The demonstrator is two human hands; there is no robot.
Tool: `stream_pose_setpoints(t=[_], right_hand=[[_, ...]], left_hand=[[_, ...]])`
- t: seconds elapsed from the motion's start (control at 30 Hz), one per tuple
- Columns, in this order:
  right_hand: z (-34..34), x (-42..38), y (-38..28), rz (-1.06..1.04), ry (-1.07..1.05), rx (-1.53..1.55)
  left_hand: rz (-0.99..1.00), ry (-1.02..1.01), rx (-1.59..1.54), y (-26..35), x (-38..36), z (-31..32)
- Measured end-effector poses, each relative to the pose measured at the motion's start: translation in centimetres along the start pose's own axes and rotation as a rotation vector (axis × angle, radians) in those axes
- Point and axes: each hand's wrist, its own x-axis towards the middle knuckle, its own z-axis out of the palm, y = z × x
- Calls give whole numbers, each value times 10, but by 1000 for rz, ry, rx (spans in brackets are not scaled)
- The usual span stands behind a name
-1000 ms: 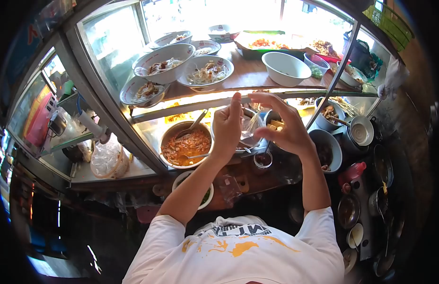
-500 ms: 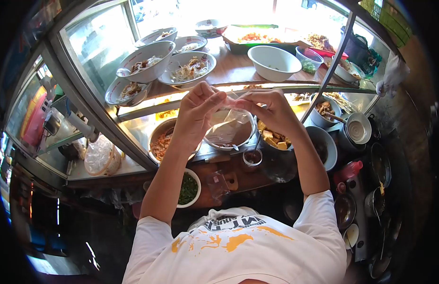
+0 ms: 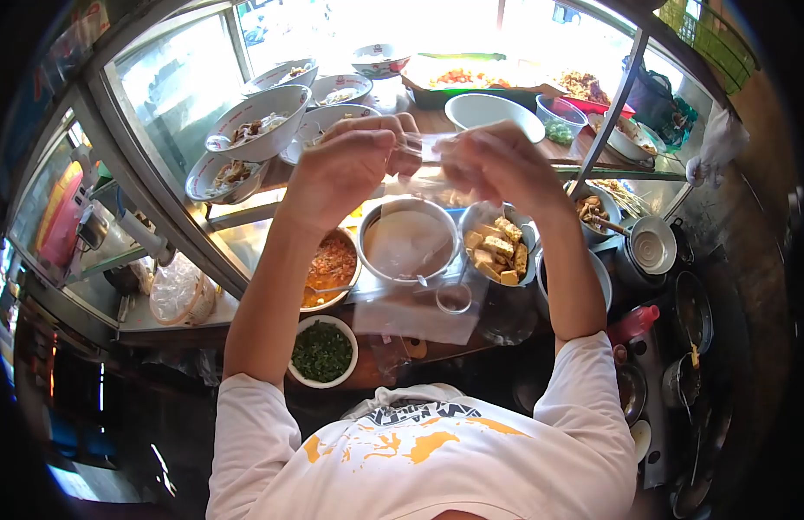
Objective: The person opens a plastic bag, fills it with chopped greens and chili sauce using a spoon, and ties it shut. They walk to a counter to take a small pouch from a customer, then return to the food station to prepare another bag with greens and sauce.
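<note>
A clear plastic bag (image 3: 417, 314) hangs in front of me over the pots, blurred and see-through. My left hand (image 3: 352, 158) is closed, pinching the bag's upper edge on one side. On the other side my right hand (image 3: 502, 166), smeared by motion, has its fingers closed on the same edge. The plastic is stretched between the two hands. Behind the bag sit a round pot of brown liquid (image 3: 408, 240) and a bowl of cut tofu or tempeh pieces (image 3: 501, 250).
White bowls with noodles and toppings (image 3: 262, 126) are stacked on the upper shelf, near an empty-looking white bowl (image 3: 495, 115). Lower down are a pot of red-orange food (image 3: 327, 270) and a bowl of chopped greens (image 3: 322, 351). At right stand a ladle (image 3: 653, 240) and a pink bottle (image 3: 634, 323).
Both hands have risen and moved a little apart, with the left going left. The gathered plastic has spread out, and the bag now hangs lower and wider.
</note>
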Motion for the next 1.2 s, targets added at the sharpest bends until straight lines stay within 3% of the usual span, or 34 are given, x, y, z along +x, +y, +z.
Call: stream_pose_setpoints(t=[0.03, 0.1, 0.2, 0.27, 0.33, 0.43, 0.47, 0.53, 0.57, 0.67, 0.73, 0.77, 0.8, 0.83, 0.87, 0.9, 1.0, 1.07, 1.13, 1.2], right_hand=[[-15, 9, 10, -275, -148, 197], [-20, 18, 11, -475, -81, 279], [-16, 17, -4, -375, 205, 157], [-16, 23, -3, -466, 395, -45], [-19, 28, 3, -631, 589, -323], [-19, 28, 1, -807, 666, -938], [-18, 32, -1, -769, 609, -800], [-29, 41, -9, -621, 587, -372], [-42, 50, -9, -571, 545, -366], [-76, 76, -5, -421, 409, -430], [-94, 87, -7, -321, 266, -621], [-102, 93, -6, -355, 292, -591], [-110, 100, -1, -389, 316, -560], [-118, 107, 2, -424, 339, -528], [-127, 113, 2, -370, 295, -369], [-135, 118, 2, -403, 256, -417], [-157, 135, 9, -433, 155, -445], [-173, 149, 19, -367, 119, -315], [-191, 158, 25, -538, 13, -515], [-206, 165, 32, -531, -55, -407]], left_hand=[[19, -43, -19, 1, 3, -8], [-40, 19, 144, 12, 5, -6], [44, 72, 301, 15, 19, 0], [26, 234, 330, 13, 31, 1], [253, 375, 817, 7, 46, 11], [477, 766, 1256, -1, 74, 7], [660, 790, 1310, 1, 83, 6], [678, 798, 1391, 6, 93, -3], [689, 799, 1431, 8, 99, -7], [695, 747, 1418, 7, 118, -15], [617, 633, 1249, 3, 128, -26], [579, 578, 1164, 3, 133, -32], [487, 445, 831, 4, 136, -39], [350, 480, 558, 11, 137, -39], [282, 442, 400, 16, 139, -50], [215, 403, 242, 19, 143, -61], [118, 371, 376, 9, 155, -70], [148, 312, 243, 6, 166, -88], [131, 226, 112, 6, 174, -107], [65, 112, -12, 10, 175, -126]])
